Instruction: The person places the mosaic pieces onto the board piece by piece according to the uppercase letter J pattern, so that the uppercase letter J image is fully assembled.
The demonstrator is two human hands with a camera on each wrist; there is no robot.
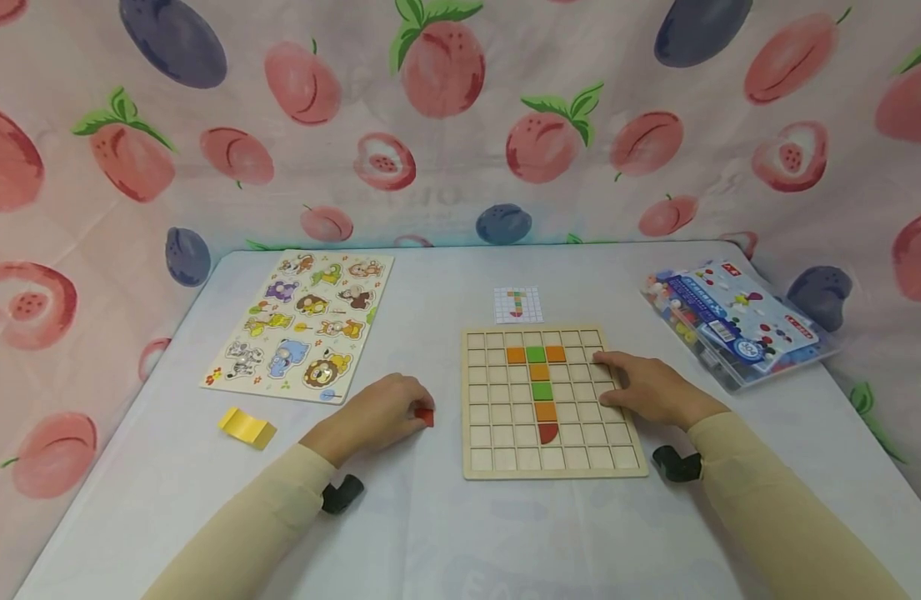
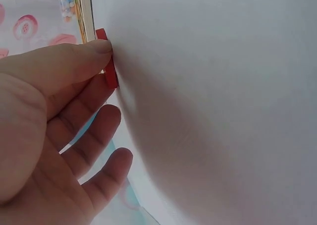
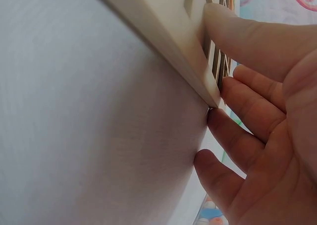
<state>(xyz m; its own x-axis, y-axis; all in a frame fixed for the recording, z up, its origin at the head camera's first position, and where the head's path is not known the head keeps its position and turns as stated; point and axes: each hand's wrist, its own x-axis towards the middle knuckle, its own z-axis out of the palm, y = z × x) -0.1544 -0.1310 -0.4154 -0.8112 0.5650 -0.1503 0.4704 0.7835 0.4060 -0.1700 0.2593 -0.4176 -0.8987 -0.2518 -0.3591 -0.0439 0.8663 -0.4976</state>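
My left hand (image 1: 377,412) pinches a small red tile (image 1: 426,417) between thumb and fingertips, just left of the wooden grid board (image 1: 505,477). In the left wrist view the red tile (image 2: 110,66) stands edge-on at the white tabletop, with the other fingers spread loosely below it. On the board, orange and green squares form a T, and a red rounded piece (image 1: 548,433) sits at the foot of its stem. My right hand (image 1: 655,390) rests at the board's right edge, fingers relaxed. In the right wrist view its thumb lies over the board (image 3: 168,41).
A printed pattern card (image 1: 518,314) lies behind the board. At the back left is an animal puzzle board (image 1: 268,375), with a bent yellow piece (image 1: 247,427) in front of it. A clear plastic box (image 1: 738,321) of colourful parts lies at the back right.
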